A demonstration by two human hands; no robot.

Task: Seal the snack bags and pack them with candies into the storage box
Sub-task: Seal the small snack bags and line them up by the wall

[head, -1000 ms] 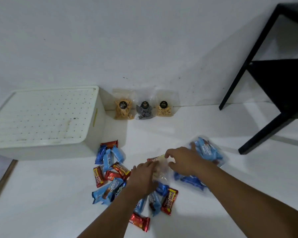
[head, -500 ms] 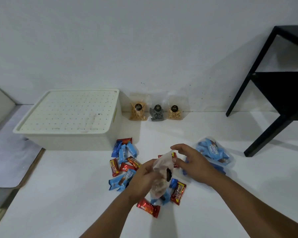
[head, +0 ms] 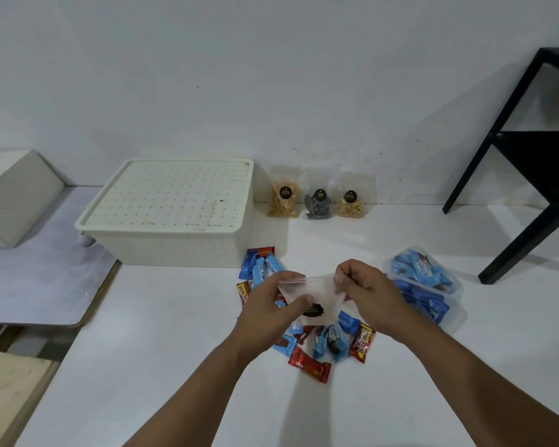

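- Where a second ago both hands were down among the loose candies (head: 307,341) at lower centre, they have now lifted a clear snack bag (head: 317,296) off the desk (head: 162,333) and hold it up at mid-frame, above the pile.
- Left hand (head: 271,304) pinches the bag's left top corner by the red zip strip, thumb across the front; right hand (head: 362,290) has its fingers (head: 342,275) curled on the right end of the same strip.
- Stretched flat between the two grips, the bag's mouth looks ready to be pressed closed, so sealing seems to be just starting; whether the zip is already joined I cannot tell.
- Three other snack bags (head: 317,203) stand against the wall at upper centre, well apart from the hands.
- Left of them, the storage box (head: 171,214) has its lid on, so packing appears not yet begun.
- At right centre lies a clear bag of blue candies (head: 423,279).
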